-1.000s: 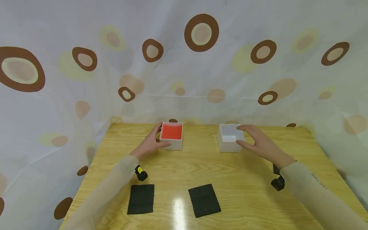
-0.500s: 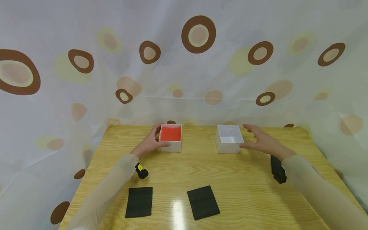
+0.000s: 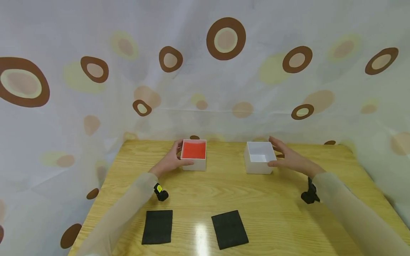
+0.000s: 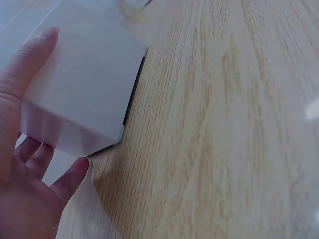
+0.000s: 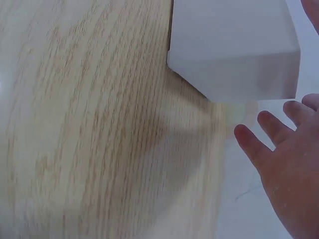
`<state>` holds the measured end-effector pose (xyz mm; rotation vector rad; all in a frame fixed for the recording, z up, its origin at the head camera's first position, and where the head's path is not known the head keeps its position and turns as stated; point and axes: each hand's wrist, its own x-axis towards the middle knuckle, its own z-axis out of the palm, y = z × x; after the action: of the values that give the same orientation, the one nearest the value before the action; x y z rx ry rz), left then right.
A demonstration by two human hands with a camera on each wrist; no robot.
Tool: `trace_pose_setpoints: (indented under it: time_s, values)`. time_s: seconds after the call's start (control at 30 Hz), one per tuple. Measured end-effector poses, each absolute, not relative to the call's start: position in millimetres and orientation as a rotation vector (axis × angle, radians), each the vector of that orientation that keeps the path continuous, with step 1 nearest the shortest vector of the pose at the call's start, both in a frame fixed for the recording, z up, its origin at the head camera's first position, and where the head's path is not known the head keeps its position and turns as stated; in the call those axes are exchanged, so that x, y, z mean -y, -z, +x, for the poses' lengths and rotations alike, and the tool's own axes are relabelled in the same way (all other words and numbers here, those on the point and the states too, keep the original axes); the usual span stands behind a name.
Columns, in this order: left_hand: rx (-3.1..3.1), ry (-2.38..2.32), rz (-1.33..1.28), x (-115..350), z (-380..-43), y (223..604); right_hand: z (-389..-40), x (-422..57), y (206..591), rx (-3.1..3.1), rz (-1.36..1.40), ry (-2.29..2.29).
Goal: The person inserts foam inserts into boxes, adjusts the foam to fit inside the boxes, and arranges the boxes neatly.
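Two open-topped white boxes stand near the table's back edge. The left box (image 3: 194,165) has a flat red piece (image 3: 194,150) inside. My left hand (image 3: 171,160) holds this box by its left side, thumb on the front wall and fingers round behind. In the left wrist view, the thumb lies flat on the box wall (image 4: 94,74). The right box (image 3: 258,168) shows a bare white inside. My right hand (image 3: 289,158) is spread at its right side, thumb at the front right corner. In the right wrist view, several fingertips (image 5: 246,137) are apart from the box.
Two black square pads, a left one (image 3: 157,227) and a tilted right one (image 3: 230,229), lie toward the front of the wooden table (image 3: 185,192). A white curtain (image 3: 179,92) with brown circles hangs behind and at both sides.
My right hand's fingertips were over the right box's rim, then drew back to the right, and are now close to its side again. My left hand stays at the left box.
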<state>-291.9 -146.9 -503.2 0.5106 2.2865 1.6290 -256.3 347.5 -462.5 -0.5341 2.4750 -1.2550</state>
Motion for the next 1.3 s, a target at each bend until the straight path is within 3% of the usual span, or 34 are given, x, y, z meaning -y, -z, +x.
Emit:
trace_pose_setpoints:
  time_s: [0.27,1.3]
  values:
    - [-2.305,-1.61,0.495,145,-290,502,-253,-343,466,-2.659,-0.472,0.984]
    - [-2.299,-1.624,0.516,146,-290,506,-248,-329,476,-2.703,-0.482,1.079]
